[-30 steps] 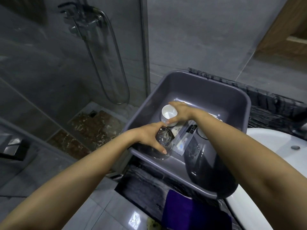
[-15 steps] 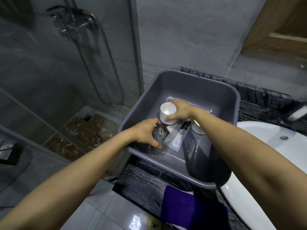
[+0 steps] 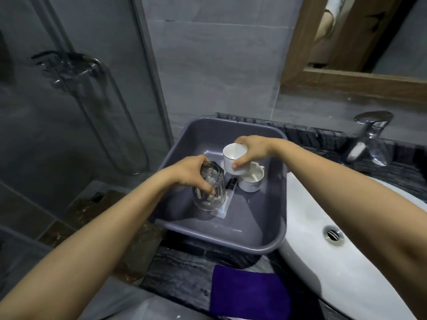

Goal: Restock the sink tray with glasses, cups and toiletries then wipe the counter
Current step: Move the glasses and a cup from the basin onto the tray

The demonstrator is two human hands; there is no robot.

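Observation:
A grey plastic tub (image 3: 231, 132) stands on the dark marble counter (image 3: 184, 266) left of the white sink (image 3: 346, 262). My left hand (image 3: 187, 172) grips a clear faceted glass (image 3: 210, 190), tilted and lifted above the tub floor. My right hand (image 3: 253, 151) holds a white cup (image 3: 232, 158) by its side, tipped towards me, above the tub. A second white cup (image 3: 251, 180) sits on the tub floor under it. A clear toiletry packet (image 3: 226, 202) with a black tube lies flat on the tub floor beside the glass.
A folded purple cloth (image 3: 249, 292) lies on the counter's front edge. A chrome tap (image 3: 369, 139) stands behind the sink. A glass shower screen and shower hose (image 3: 111, 116) are at the left. A wood-framed mirror (image 3: 346, 82) hangs at the upper right.
Both hands have risen with their loads: the glass and the white cup are lifted off the tub floor and tilted. The view has tipped up, so the tap and mirror show.

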